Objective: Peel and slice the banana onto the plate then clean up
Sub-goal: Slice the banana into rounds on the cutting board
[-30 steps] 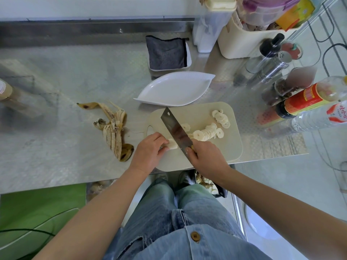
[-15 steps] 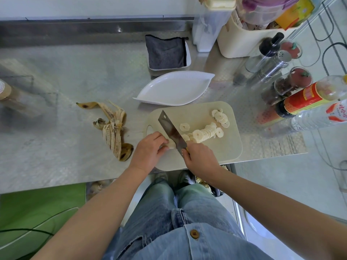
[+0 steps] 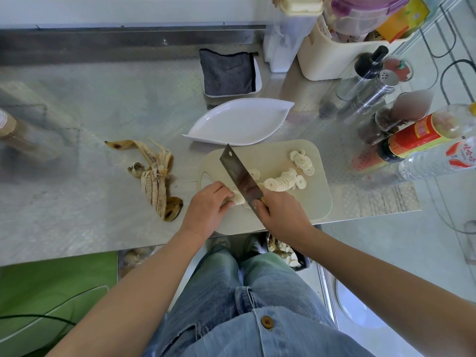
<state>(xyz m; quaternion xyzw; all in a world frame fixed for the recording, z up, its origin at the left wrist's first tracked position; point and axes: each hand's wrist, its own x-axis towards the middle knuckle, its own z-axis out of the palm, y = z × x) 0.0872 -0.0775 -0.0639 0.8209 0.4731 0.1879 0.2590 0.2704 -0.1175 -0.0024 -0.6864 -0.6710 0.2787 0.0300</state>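
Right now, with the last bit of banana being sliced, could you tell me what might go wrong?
The left hand pinches a short banana stub right beside the knife, so fingertips could be nicked. The board overhangs the counter edge and might tip under pressure. The slices still need moving to the plate.

Soft, bright daylight is filling the scene, seeming to come from the far side and the right, where the floor (image 3: 386, 253) is washing out pale. The steel counter (image 3: 77, 202) is throwing back broad, milky glare, strongest along its near left part, and is mirroring the bottles (image 3: 422, 136) as smeared reflections. The knife (image 3: 240, 176) blade is catching a dull sheen. Shadows are staying faint and short, lying just under the peel (image 3: 154, 176) and plate (image 3: 239, 123). The wide lens is bending straight edges near the borders, and the corners are looking softer. The centre is staying sharp, with no motion blur on the hands.
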